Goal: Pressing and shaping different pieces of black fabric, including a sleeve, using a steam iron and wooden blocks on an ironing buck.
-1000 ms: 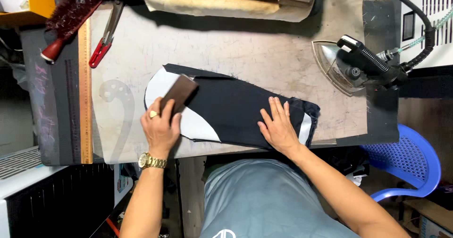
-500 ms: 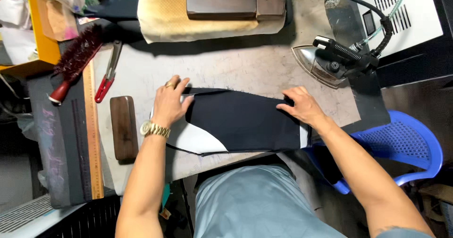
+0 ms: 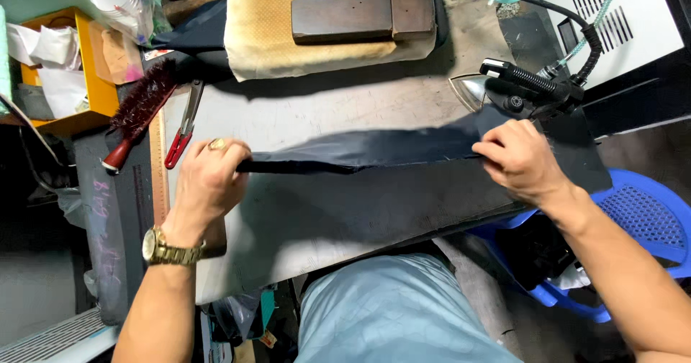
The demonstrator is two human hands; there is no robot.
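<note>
I'm gripping the dark cloth [image 3: 374, 150] taut with both hands, left hand [image 3: 209, 183] and right hand [image 3: 522, 161] pinching opposite ends above the desk [image 3: 345, 111], so probably needing to lay it flat.

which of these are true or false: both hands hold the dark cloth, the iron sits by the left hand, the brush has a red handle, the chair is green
1. Both hands hold the dark cloth: true; the left hand grips one end, the right hand the other.
2. The iron sits by the left hand: false; it is beside the right hand.
3. The brush has a red handle: true.
4. The chair is green: false; it is blue.
</note>
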